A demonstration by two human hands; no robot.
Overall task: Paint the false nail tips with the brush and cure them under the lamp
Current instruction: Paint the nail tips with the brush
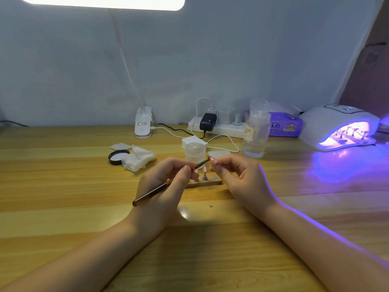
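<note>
At the centre of the frame the left hand point(168, 182) has its fingers curled round a brown brush point(166, 184), the thumb pressed along the shaft; the handle runs down to the lower left and the tip points up to the right, where it meets a pink false nail tip point(213, 160). That tip is pinched between the thumb and forefinger of the right hand point(242, 178), whose other fingers are loosely curled in; whether it sits on a small stand is hidden by the fingers. Just below and between the hands a wooden holder strip point(207, 183) lies on the table point(63, 207), with two more pink tips point(204, 170) standing on it on small stands. Right behind the hands stands a small clear jar point(194, 152), with a stack of white pads point(193, 141) behind it. To the left of centre lie a black lid point(117, 157) and crumpled white wipes point(139, 158), just beside each other. At the right edge the curing lamp point(339, 125) glows violet, with tips on stands inside its mouth. Left of it stand a purple tissue pack point(284, 125) and a clear pump bottle point(255, 131), in front of a white power strip point(223, 128) at the wall. A clip-on desk lamp point(143, 125) stands at the table's back edge, its lit head in the upper left of the frame.
</note>
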